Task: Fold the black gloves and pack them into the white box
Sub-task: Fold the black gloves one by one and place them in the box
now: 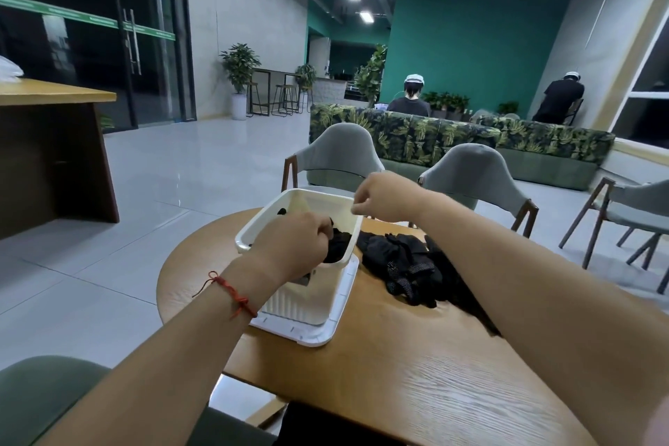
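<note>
- Left hand point(289, 243): my fingers curl into a black fabric glove point(336, 246) inside the white plastic box point(253, 228). My fingertips are hidden and the glove's shape is unreadable.
- Right hand point(383, 199): curled at the box's far corner. I cannot tell whether it pinches anything.
- Pile of black fabric gloves point(402, 264): its right part lies under my right forearm, and the count is unclear.
- Flat white plastic lid point(318, 333): mostly covered by the box.
- Round wooden table point(398, 373): cut off at the bottom edge.
- Small dark item point(282, 211) in the box: too small to identify.
</note>
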`<state>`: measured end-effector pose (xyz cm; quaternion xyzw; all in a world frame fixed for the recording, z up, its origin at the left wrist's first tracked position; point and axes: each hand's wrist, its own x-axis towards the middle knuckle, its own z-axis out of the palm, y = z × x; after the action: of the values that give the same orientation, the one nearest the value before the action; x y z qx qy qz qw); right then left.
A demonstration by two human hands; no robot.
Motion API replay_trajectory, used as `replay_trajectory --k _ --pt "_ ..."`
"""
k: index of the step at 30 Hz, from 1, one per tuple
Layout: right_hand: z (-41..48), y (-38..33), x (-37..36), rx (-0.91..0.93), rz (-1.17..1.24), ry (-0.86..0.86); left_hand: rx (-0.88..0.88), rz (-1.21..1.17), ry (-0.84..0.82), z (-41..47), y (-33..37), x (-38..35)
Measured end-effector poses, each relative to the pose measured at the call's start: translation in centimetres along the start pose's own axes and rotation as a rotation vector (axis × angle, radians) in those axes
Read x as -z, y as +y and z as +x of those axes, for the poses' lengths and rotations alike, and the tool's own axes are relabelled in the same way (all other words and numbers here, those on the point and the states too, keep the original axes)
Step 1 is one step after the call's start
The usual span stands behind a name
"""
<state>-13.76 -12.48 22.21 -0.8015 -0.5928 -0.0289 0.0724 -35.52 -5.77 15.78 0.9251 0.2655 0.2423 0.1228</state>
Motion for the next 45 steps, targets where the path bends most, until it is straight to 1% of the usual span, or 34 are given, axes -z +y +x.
replay_trajectory --k 2,4,6,8,11,13,16,18,21,22,24,27,31,35,37,39,40,41,43,45 --pt "-2.0 3.0 0.2 -0.059 0.021 0.034 -0.079 -0.068 0.062 0.0 2.0 -0.2" --pt "-4.4 6.1 -0.4 -0.127 0.017 0.017 -0.153 -0.132 0.083 0.1 4.4 -0.6" --pt "-6.9 8.9 -1.8 -0.188 -0.004 -0.008 -0.215 -0.165 0.075 0.2 6.6 -1.6" --pt "-9.1 11.2 -3.5 -0.232 -0.05 -0.021 -0.239 -0.176 0.025 0.6 8.1 -3.5" --pt "-11.8 14.1 -6.9 -0.298 0.019 -0.036 -0.205 -0.149 -0.087 1.3 9.2 -7.8" --pt "-13.4 15.6 -9.0 -0.339 0.028 -0.008 -0.164 -0.111 -0.166 1.8 9.4 -10.9" --pt "-15.4 17.3 -12.0 -0.408 -0.045 0.014 -0.1 -0.074 -0.262 2.1 8.9 -15.0" --pt "-16.6 18.1 -14.0 -0.472 -0.109 0.031 -0.071 -0.078 -0.28 2.0 8.9 -16.9" --pt "-17.7 18.8 -16.2 -0.541 -0.134 0.062 -0.05 -0.099 -0.257 1.4 9.0 -19.3" --pt "-17.8 19.0 -16.6 -0.539 -0.128 0.106 -0.04 -0.094 -0.233 1.1 8.9 -20.0" --pt "-18.2 19.1 -17.1 -0.524 -0.079 0.251 -0.02 -0.122 -0.184 0.6 8.6 -21.4" --pt "-18.9 19.3 -18.4 -0.526 -0.013 0.415 -0.048 -0.159 -0.129 -0.5 8.9 -22.1" --pt "-19.6 20.3 -19.2 -0.557 0.022 0.472 -0.098 -0.166 -0.094 -1.3 9.3 -22.3" --pt "-19.5 20.6 -18.8 -0.575 0.064 0.613 -0.163 -0.146 -0.051 -1.9 9.3 -22.6" --pt "-19.6 20.6 -19.1 -0.581 0.079 0.6 -0.191 -0.154 -0.031 -2.0 9.4 -22.9" --pt "-19.7 20.9 -19.4 -0.623 0.099 0.516 -0.215 -0.147 -0.029 -2.1 9.4 -23.1" --pt "-19.8 21.0 -19.3 -0.643 0.12 0.514 -0.226 -0.146 -0.029 -2.2 9.5 -23.0" --pt "-19.9 21.1 -19.1 -0.647 0.137 0.542 -0.235 -0.154 -0.022 -2.2 9.5 -23.1" --pt "-20.2 20.8 -18.8 -0.63 0.165 0.656 -0.252 -0.166 -0.007 -2.2 9.4 -23.1" --pt "-20.7 19.8 -18.1 -0.593 0.265 0.761 -0.286 -0.179 0.018 -2.2 9.4 -23.1"
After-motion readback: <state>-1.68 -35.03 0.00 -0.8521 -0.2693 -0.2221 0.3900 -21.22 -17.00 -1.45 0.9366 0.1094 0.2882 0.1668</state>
